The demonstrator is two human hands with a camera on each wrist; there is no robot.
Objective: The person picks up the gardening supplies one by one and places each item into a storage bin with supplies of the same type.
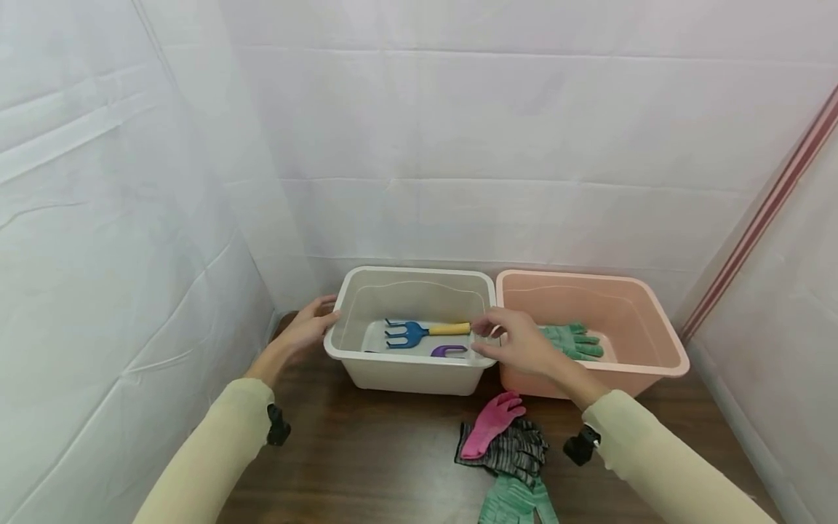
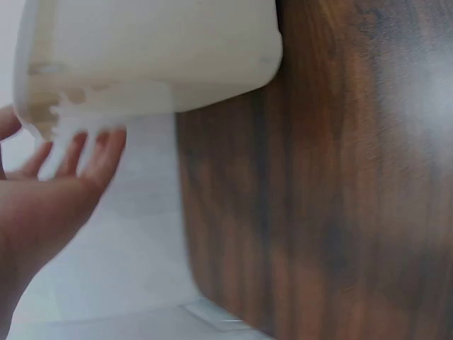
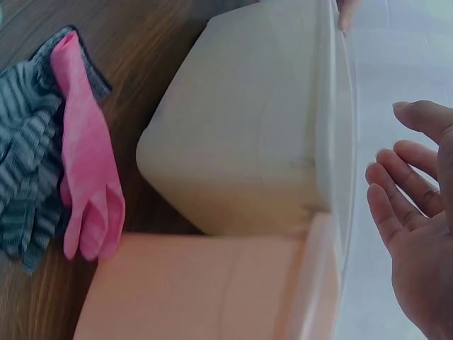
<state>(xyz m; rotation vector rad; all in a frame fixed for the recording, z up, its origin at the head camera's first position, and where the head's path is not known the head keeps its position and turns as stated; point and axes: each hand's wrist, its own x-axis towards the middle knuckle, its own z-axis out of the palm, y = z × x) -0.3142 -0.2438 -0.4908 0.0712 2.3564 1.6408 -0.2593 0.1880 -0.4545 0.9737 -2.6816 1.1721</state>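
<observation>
My left hand (image 1: 308, 329) is at the left rim of a white plastic bin (image 1: 412, 375), its thumb against the edge. In the left wrist view, the relaxed fingers (image 2: 106, 152) extend beside the bin's outer wall. Above the bin's right end, my right hand (image 1: 520, 342) holds nothing, its fingers loosely bent. Inside the white bin lies a blue hand fork (image 1: 409, 335) with a yellow handle. Nearer the front wall, a curved purple piece (image 1: 448, 350) shows; the rest is hidden.
A pink bin (image 1: 655, 327) with a green glove (image 1: 576, 340) inside stands against the white bin's right. On the wooden table (image 1: 353, 451) lie a pink glove (image 1: 491, 426), grey striped gloves (image 1: 517, 451) and green gloves (image 1: 513, 502). White sheeting (image 1: 491, 145) surrounds the table.
</observation>
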